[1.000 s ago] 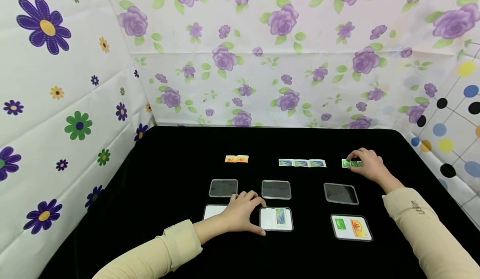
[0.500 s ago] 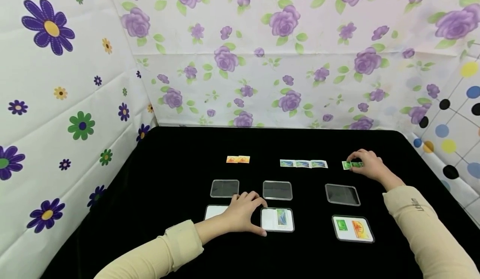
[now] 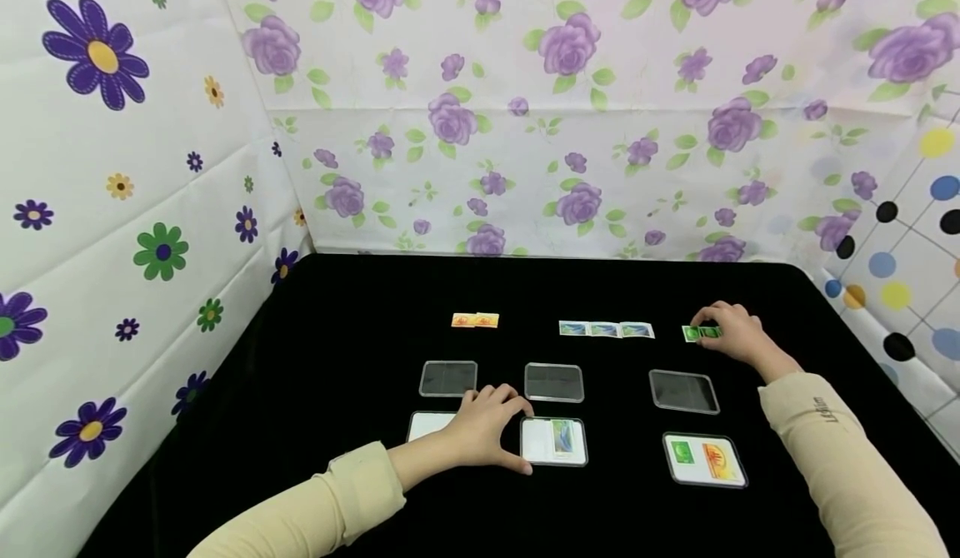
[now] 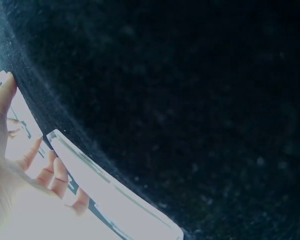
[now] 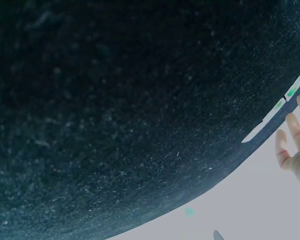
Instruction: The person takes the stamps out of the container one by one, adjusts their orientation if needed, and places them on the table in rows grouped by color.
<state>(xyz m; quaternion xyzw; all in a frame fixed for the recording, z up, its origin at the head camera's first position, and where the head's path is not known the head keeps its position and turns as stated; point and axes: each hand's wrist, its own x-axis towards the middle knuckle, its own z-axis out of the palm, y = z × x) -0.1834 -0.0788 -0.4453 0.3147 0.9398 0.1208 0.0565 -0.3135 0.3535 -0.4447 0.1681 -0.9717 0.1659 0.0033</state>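
Observation:
On the black cloth, my left hand [image 3: 483, 426] spans a clear-rimmed stamp case [image 3: 536, 441], thumb at its near edge and index finger at its far edge. A blue stamp [image 3: 562, 437] lies on the case's white card. My left forearm partly covers a second white case [image 3: 429, 423]. At the far right, my right hand [image 3: 738, 333] pinches at a green stamp [image 3: 691, 334] in a short row, the rest partly hidden under the fingers. Green stamps [image 5: 294, 87] also show beside those fingers in the right wrist view, where the fingertips are cut off.
Blue stamps [image 3: 604, 330] and overlapping orange stamps [image 3: 475, 321] lie along the back. Clear plastic covers [image 3: 553, 382] lie in a row in front of them. A case [image 3: 693, 462] with a green and an orange stamp lies front right. Patterned sheets [image 3: 495, 158] enclose the table.
My right hand stays at the green stamps, with only slight finger movement. My left hand keeps its place at the case. The whole view shifts a little.

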